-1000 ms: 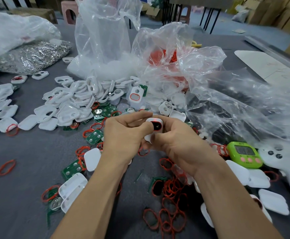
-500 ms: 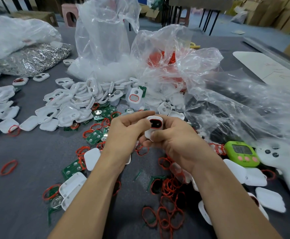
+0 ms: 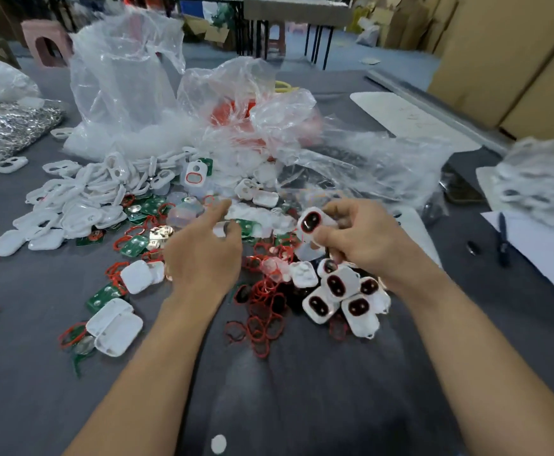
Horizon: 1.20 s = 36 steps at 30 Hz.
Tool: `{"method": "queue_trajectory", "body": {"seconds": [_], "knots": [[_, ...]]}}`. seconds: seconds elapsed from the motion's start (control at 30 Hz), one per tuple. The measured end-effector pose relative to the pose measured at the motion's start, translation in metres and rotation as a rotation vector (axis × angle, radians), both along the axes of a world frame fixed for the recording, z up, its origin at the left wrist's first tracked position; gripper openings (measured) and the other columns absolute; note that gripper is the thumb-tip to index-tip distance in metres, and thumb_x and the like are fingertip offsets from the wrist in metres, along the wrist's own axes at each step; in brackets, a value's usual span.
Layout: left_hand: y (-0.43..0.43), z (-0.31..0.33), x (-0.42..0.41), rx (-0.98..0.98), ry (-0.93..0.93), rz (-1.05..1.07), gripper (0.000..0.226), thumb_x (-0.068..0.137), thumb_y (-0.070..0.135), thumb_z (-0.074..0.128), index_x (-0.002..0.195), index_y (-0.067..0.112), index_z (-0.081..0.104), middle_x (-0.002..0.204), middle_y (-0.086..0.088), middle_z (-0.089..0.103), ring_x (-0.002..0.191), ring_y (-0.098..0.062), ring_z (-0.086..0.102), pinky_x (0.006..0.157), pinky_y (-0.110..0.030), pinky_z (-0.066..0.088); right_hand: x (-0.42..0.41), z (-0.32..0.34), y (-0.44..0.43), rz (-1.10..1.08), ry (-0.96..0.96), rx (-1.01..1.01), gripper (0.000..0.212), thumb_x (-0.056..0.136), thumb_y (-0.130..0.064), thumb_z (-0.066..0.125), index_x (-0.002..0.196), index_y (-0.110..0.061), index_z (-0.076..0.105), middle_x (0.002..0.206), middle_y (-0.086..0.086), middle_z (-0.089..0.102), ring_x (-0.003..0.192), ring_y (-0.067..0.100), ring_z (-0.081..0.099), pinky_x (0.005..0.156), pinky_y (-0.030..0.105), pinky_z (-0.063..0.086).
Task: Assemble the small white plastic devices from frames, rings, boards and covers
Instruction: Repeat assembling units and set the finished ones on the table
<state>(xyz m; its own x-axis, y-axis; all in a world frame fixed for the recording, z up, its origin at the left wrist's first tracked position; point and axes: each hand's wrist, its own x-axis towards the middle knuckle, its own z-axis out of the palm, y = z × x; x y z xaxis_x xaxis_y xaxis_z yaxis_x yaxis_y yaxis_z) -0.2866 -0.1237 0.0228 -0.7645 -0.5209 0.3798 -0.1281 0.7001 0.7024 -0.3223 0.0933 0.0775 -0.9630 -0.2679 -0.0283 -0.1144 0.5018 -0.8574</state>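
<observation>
My right hand (image 3: pixel 364 238) grips a white frame with a red ring (image 3: pixel 311 222) fitted in it, held above the table. My left hand (image 3: pixel 203 251) is apart from it, fingers relaxed and spread, hovering over green boards (image 3: pixel 134 245) and white parts. Just below my right hand lies a cluster of several white frames with red rings (image 3: pixel 338 287). Loose red rings (image 3: pixel 264 320) litter the grey table (image 3: pixel 32 373) between my arms. A heap of white frames (image 3: pixel 84 192) lies at the left. White covers (image 3: pixel 114 327) lie near my left forearm.
Clear plastic bags (image 3: pixel 127 80) stand behind the parts, one with red rings inside (image 3: pixel 236 116). A bag of shiny metal pieces (image 3: pixel 9 130) is at far left. At the right lie white paper (image 3: pixel 538 245), a dark tool (image 3: pixel 502 238) and another bag (image 3: pixel 542 179).
My hands have separated: the left let go of the frame and moved left, the right carried the frame to the right. The view shifted right, showing a cluster of ringed frames.
</observation>
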Motion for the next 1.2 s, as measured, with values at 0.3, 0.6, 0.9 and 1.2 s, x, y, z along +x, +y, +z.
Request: {"method": "queue_trajectory", "body": {"seconds": [0.3, 0.6, 0.9, 1.2], "knots": [[0.027, -0.007, 0.005, -0.230, -0.102, -0.090, 0.038, 0.094, 0.034, 0.060, 0.131, 0.031, 0.069, 0.115, -0.006, 0.076, 0.103, -0.033, 0.069, 0.082, -0.038, 0.049, 0.032, -0.022, 0.049, -0.171, 0.115, 0.329, 0.018, 0.085, -0.041, 0.076, 0.076, -0.027, 0.071, 0.048, -0.012, 0.059, 0.052, 0.004, 0.055, 0.049, 0.014, 0.038], [0.022, -0.023, -0.007, -0.155, -0.205, -0.347, 0.067, 0.102, 0.029, 0.049, 0.162, 0.026, 0.018, 0.162, -0.009, 0.036, 0.154, -0.026, 0.020, 0.126, -0.043, 0.016, -0.003, -0.002, 0.012, -0.224, 0.304, 0.379, 0.025, 0.093, -0.023, 0.059, 0.078, -0.014, 0.076, 0.064, 0.000, 0.070, 0.060, 0.016, 0.063, 0.059, 0.032, 0.052], [0.013, -0.036, -0.024, -0.315, -0.280, -0.271, 0.055, 0.100, 0.040, 0.049, 0.149, 0.016, 0.045, 0.157, -0.007, 0.043, 0.144, -0.028, 0.037, 0.120, -0.040, 0.025, -0.085, -0.018, -0.106, 0.324, 0.215, 0.770, 0.061, 0.098, -0.006, 0.053, 0.155, -0.017, 0.037, 0.149, 0.010, 0.053, 0.128, 0.033, 0.055, 0.100, 0.036, 0.047], [0.002, -0.022, -0.048, -0.033, -0.159, -0.198, 0.021, 0.082, 0.010, 0.062, 0.095, 0.019, 0.077, 0.105, -0.003, 0.070, 0.098, -0.028, 0.063, 0.086, -0.038, 0.048, -0.127, 0.004, -0.106, 0.508, 0.107, 0.837, 0.046, 0.088, -0.008, 0.069, 0.129, -0.029, 0.066, 0.116, -0.008, 0.060, 0.104, 0.018, 0.062, 0.086, 0.032, 0.055]]}}
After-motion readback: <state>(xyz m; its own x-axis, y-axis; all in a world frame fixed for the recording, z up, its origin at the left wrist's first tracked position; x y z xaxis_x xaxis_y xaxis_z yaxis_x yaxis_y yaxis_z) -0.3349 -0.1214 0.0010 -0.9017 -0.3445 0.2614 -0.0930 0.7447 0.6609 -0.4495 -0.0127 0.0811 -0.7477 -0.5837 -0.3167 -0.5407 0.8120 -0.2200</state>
